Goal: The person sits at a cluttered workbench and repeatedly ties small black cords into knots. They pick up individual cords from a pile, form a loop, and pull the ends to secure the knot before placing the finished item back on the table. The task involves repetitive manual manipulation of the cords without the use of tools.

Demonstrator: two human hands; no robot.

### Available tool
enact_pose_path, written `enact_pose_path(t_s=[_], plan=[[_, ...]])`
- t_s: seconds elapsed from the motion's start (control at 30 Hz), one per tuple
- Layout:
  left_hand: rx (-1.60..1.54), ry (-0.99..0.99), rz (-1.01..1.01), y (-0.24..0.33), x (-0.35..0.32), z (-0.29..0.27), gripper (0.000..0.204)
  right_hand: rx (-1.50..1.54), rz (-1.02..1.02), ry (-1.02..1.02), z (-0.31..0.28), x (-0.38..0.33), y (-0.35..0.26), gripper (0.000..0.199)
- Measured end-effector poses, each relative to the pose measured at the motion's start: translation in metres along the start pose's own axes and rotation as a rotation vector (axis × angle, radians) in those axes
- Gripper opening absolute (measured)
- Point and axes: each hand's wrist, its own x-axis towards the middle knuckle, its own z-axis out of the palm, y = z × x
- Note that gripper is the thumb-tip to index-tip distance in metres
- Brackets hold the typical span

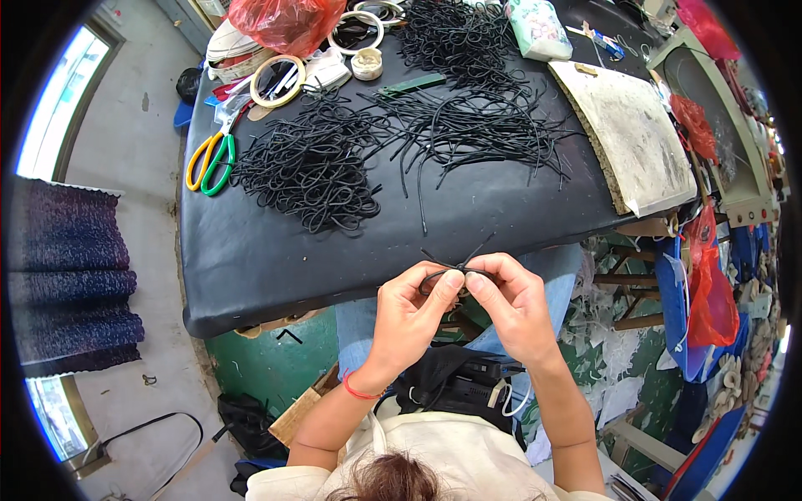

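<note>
Between my two hands, just off the near table edge, is a thin black cord bow with two loose ends sticking up. My left hand pinches it between thumb and forefinger, and a loop shows beside those fingers. Thumb and forefinger of my right hand are closed on its other side, the thumbtips nearly meeting at the knot. Beyond my hands, a heap of looped black cord bows lies on the black-covered table. Straight cut black cords are spread to the right of that heap.
Scissors with yellow and green handles lie at the table's left side. Tape rolls, a red plastic bag and another cord pile stand at the back. A worn pale board covers the table's right end.
</note>
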Motion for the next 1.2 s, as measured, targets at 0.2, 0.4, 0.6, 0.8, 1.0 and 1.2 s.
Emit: enact_pose_path(t_s=[0.2,0.4,0.6,0.8,1.0,1.2], plan=[[-0.059,-0.005,-0.018,-0.004,0.003,-0.005,0.019,-0.008,0.018,-0.008,0.001,0.001,0.001,0.015],[-0.393,0.057,-0.067,0.011,0.013,0.007,0.021,0.229,0.057,0.043,0.015,0.005,0.004,0.014],[-0.222,-0.181,-0.165,0.021,0.018,-0.018,0.018,-0.151,-0.184,0.234,-0.004,0.009,-0.019,0.019],[-0.209,-0.288,-0.135,0.016,0.015,-0.014,0.019,0.123,-0.059,-0.041,0.001,0.020,-0.008,0.015],[-0.214,-0.315,-0.178,0.020,0.010,-0.014,0.018,0.204,0.033,-0.002,0.005,0.020,-0.009,0.024],[-0.329,-0.228,-0.174,0.012,0.009,-0.011,0.017,0.297,0.099,0.020,0.004,0.025,-0.009,0.024]])
